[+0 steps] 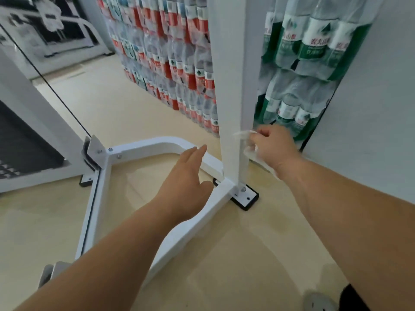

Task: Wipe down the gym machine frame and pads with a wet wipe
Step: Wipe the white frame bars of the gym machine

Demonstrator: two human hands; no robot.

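From the head view, the right hand (275, 149) grasps a crumpled wet wipe (247, 142) against the right edge of the white upright post (231, 86), low down near its black foot plate (246, 199). Left of the post, the left hand (186, 187) hovers released, fingers straight, above the curved base bar (157, 142). Behind the post stand stacked water bottles (179, 63).

You have bright, even indoor light, with a soft sheen on the floor (258, 254). Wet wipe (248, 152) and bottles (179, 63) blurred; edges bow outward.
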